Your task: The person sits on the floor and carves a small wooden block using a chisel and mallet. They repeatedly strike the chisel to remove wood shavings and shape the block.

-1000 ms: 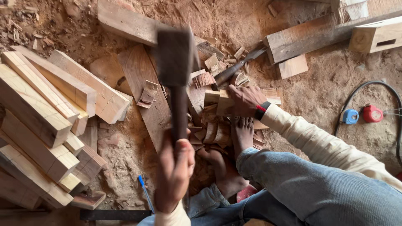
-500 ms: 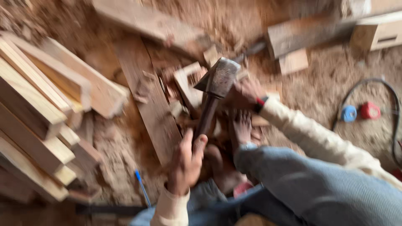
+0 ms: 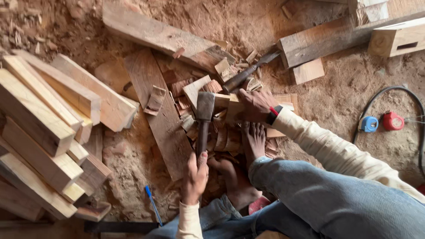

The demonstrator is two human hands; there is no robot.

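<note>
Comparing with a moment ago, I see my left hand (image 3: 195,177) has brought the dark wooden mallet (image 3: 204,106) down onto the pale rough-sawn block (image 3: 223,102); fingers wrapped shut around its handle. My right hand (image 3: 254,105) grips the block on the sawdust floor (image 3: 345,88).

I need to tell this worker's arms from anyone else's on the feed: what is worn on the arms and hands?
Both hands are bare, no gloves. The left hand comes out of a cream long sleeve with a ribbed cuff. The right hand has the same cream sleeve, loosely creased along the forearm, and a black band with a red edge at the wrist.
</note>
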